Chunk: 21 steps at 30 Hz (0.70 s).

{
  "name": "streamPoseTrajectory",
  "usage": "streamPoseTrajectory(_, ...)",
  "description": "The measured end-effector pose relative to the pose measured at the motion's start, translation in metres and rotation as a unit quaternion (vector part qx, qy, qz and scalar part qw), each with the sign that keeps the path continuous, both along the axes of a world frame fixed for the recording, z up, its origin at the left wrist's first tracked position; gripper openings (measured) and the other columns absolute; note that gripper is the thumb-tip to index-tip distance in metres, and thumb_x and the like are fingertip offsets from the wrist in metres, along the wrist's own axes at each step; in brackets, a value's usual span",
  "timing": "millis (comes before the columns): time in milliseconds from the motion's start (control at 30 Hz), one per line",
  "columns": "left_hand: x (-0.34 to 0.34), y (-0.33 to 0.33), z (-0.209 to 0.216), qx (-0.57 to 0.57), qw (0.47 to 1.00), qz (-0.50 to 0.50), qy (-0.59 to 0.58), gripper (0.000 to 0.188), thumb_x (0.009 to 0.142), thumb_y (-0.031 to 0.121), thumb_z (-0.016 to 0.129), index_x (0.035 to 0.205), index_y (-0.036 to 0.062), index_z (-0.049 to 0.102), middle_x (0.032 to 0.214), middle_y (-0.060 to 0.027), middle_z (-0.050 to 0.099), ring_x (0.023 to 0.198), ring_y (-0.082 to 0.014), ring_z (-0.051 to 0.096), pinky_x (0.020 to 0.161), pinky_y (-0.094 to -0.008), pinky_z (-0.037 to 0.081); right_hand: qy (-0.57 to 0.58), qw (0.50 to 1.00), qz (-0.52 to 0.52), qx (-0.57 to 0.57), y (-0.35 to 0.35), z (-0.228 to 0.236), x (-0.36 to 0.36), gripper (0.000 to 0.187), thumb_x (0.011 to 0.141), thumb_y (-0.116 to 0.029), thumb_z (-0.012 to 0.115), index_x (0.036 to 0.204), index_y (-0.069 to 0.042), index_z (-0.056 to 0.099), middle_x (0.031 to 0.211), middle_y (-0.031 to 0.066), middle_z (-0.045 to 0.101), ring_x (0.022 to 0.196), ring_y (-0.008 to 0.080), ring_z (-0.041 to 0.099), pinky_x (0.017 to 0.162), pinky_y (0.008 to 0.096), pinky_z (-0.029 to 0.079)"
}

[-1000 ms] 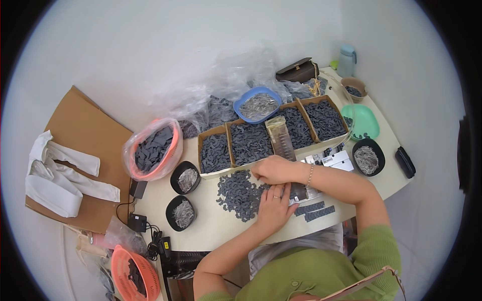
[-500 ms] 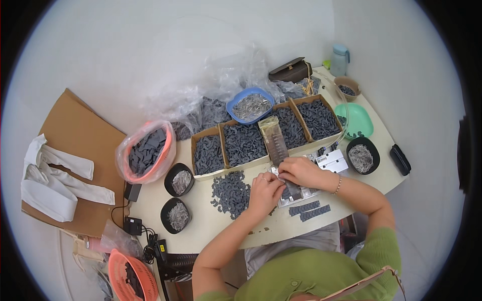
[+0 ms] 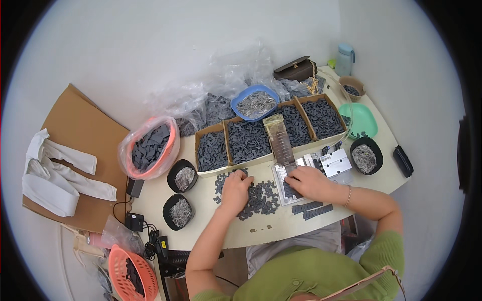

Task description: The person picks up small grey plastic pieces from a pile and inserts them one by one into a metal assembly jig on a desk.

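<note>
My left hand (image 3: 236, 193) is over the loose pile of small dark grey plastic pieces (image 3: 261, 200), fingertips pinched together on its far left part. Whatever is between those fingertips is too small to make out. My right hand (image 3: 309, 181) rests on the metal fixture (image 3: 277, 186), its fingers bent and close together over a row of grey pieces (image 3: 290, 191). They hide what they touch. A clear plastic strip with tape on its far end (image 3: 279, 140) lies from the divided box toward the fixture. Two joined rows of grey pieces (image 3: 317, 212) lie just in front of the fixture.
Behind the pile stands a divided cardboard box (image 3: 246, 163) of grey pieces. A blue bowl (image 3: 255, 119) and black bowls (image 3: 169, 219) hold metal pins. A pink basin (image 3: 175, 145) stands left, a green tray (image 3: 369, 120) right. A white block with tubing (image 3: 335, 163) adjoins the fixture.
My left hand has left the fixture and moved left onto the loose pile, which now spreads further right. My right hand stays at the fixture, slightly lower. The view has shifted a little.
</note>
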<state>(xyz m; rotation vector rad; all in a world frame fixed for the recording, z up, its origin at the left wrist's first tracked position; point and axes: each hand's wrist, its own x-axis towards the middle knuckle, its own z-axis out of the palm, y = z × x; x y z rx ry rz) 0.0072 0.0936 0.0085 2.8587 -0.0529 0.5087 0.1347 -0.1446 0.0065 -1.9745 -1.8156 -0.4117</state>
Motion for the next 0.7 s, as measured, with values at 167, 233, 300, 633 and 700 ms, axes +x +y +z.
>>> streamPoseTrajectory(167, 0.007, 0.019, 0.005, -0.061, 0.994, -0.002, 0.088, 0.012, 0.074, 0.003, 0.068, 0.086, 0.0031, 0.067, 0.088, -0.0122, 0.059, 0.086, -0.0315, 0.059, 0.075, -0.0399, 0.048, 0.020, 0.999, 0.011, -0.047, 0.009, 0.001, 0.010, 0.021, 0.072, -0.011, 0.061, 0.091, -0.001, 0.063, 0.086, 0.0078, 0.055, 0.082, 0.0241, 0.056, 0.071, 0.0336, 0.049)
streamPoseTrajectory(233, 0.005, 0.021, 0.006, -0.092, 0.994, -0.005, 0.060, 0.010, 0.076, 0.004, 0.067, 0.086, 0.0036, 0.066, 0.085, -0.0111, 0.058, 0.084, -0.0307, 0.058, 0.075, -0.0406, 0.048, -0.009, 0.999, 0.027, -0.041, 0.007, 0.001, 0.009, 0.018, 0.072, -0.010, 0.061, 0.089, -0.003, 0.063, 0.088, 0.0068, 0.057, 0.082, 0.0240, 0.057, 0.071, 0.0334, 0.050)
streamPoseTrajectory(300, 0.002, 0.020, 0.009, -0.131, 0.990, 0.007, 0.042, 0.009, 0.078, 0.005, 0.066, 0.086, 0.0035, 0.064, 0.082, -0.0106, 0.059, 0.081, -0.0294, 0.059, 0.073, -0.0397, 0.048, -0.039, 0.998, 0.023, -0.047, 0.004, 0.010, 0.006, 0.018, 0.071, -0.010, 0.061, 0.087, -0.003, 0.063, 0.089, 0.0064, 0.058, 0.082, 0.0236, 0.057, 0.072, 0.0329, 0.049)
streamPoseTrajectory(633, 0.016, -0.004, 0.023, -0.307, 0.949, 0.065, 0.006, 0.008, 0.081, 0.001, 0.066, 0.087, 0.0003, 0.062, 0.074, -0.0063, 0.063, 0.063, -0.0128, 0.058, 0.059, -0.0252, 0.046, -0.023, 0.984, 0.156, -0.081, 0.076, -0.008, -0.022, 0.013, 0.072, -0.013, 0.062, 0.084, -0.008, 0.063, 0.085, 0.0047, 0.058, 0.087, 0.0233, 0.059, 0.073, 0.0368, 0.049)
streamPoseTrajectory(700, 0.018, -0.006, 0.021, -0.303, 0.952, 0.049, -0.012, 0.008, 0.080, -0.001, 0.066, 0.086, 0.0002, 0.062, 0.074, -0.0044, 0.062, 0.063, -0.0110, 0.057, 0.059, -0.0239, 0.046, 0.046, 0.990, 0.121, -0.047, 0.073, -0.003, -0.016, 0.010, 0.074, -0.012, 0.062, 0.083, -0.008, 0.063, 0.083, 0.0059, 0.059, 0.088, 0.0248, 0.060, 0.074, 0.0375, 0.050)
